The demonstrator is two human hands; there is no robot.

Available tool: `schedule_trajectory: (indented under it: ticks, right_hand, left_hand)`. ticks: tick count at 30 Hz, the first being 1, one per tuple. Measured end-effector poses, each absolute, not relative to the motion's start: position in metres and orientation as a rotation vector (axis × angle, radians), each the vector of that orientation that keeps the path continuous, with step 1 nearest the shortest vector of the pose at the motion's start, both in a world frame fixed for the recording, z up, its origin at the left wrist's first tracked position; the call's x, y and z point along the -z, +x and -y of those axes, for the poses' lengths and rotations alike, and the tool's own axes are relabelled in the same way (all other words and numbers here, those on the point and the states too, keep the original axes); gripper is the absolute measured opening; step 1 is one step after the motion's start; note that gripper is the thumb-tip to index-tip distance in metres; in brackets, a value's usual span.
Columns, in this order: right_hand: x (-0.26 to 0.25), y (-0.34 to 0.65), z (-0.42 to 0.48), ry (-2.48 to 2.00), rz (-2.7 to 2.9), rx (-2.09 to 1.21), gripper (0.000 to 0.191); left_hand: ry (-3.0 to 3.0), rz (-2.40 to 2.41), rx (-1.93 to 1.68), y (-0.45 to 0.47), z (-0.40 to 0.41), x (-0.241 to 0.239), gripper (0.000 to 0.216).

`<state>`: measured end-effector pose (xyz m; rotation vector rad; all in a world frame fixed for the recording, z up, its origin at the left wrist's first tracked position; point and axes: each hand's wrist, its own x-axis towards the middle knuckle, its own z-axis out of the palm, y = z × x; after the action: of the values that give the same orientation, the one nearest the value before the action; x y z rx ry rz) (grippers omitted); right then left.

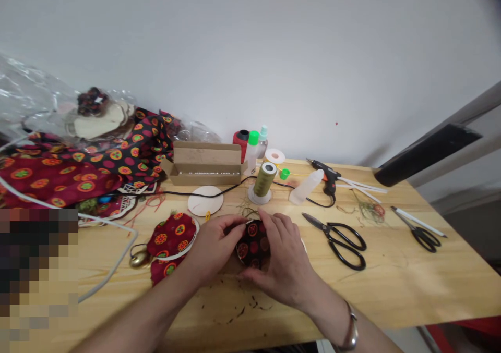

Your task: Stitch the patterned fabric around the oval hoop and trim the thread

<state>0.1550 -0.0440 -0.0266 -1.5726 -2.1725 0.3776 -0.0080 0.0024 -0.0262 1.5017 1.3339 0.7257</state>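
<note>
A round piece covered in black fabric with dark red flower motifs [250,247] lies between my hands, low over the wooden table. My left hand [213,242] pinches its upper left edge between thumb and fingers. Curved around its right side, my right hand [285,256] presses on it with the fingers over the top and the thumb at the lower edge. The fingers hide part of the fabric. To the left lie a white-edged red patterned fabric disc [174,235] and a small brass bell [139,259]. Dark thread scraps dot the table in front.
Large black-handled scissors [346,243] lie to the right, smaller scissors [425,238] farther out. Behind stand an olive thread spool [265,181], a white bottle [307,187], a glue gun [326,173] and an open cardboard box [207,175]. Patterned fabric [78,170] is heaped at left.
</note>
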Motion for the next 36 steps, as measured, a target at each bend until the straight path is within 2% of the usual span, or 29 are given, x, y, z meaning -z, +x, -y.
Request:
schedule_trajectory:
  ticks: [11, 36]
  right_hand:
    - [0.0277, 0.1587, 0.0418, -1.584, 2.094, -0.450, 0.098]
    - [0.0353, 0.1628, 0.0435, -1.501, 1.996, -0.480, 0.088]
  left_hand:
    - [1.015, -1.126, -0.711, -0.0084, -0.0022, 0.0261, 0.031]
    - [0.798, -0.985, -0.737, -0.0109, 0.0019, 0.0259, 0.029]
